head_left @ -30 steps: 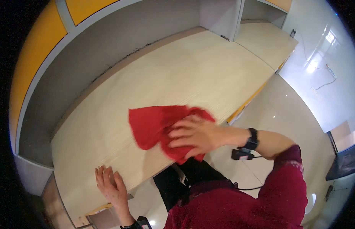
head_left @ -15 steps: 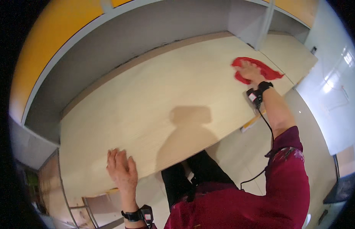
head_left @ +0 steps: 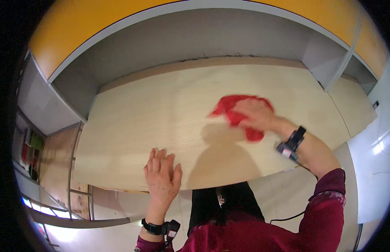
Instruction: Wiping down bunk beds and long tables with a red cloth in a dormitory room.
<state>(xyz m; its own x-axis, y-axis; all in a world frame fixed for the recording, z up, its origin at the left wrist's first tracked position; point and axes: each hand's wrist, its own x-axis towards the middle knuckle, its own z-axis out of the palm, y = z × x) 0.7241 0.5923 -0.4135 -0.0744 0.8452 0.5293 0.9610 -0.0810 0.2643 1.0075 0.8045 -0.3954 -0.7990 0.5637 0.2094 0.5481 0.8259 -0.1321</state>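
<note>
My right hand [head_left: 258,114], smeared by motion, presses on a crumpled red cloth [head_left: 253,133] over the pale wood-grain desktop [head_left: 149,113]. Part of the cloth juts out to the left of the fingers and another part hangs below the palm. Near the desk's front edge, my left hand [head_left: 162,175] rests on the surface with its fingers stretched and holding nothing. Black straps with small devices circle both wrists, and a cable runs from the right one.
A grey back panel [head_left: 195,38] and yellow cupboard fronts [head_left: 119,25] rise behind the desktop. An upright divider [head_left: 340,69] stands at the right. To the left are a metal ladder-like frame [head_left: 72,172] and a wooden board [head_left: 56,168].
My right hand has swept the red cloth leftward and nearer, from the desk's right end toward its middle. The view has turned; my left hand stays by the front edge.
</note>
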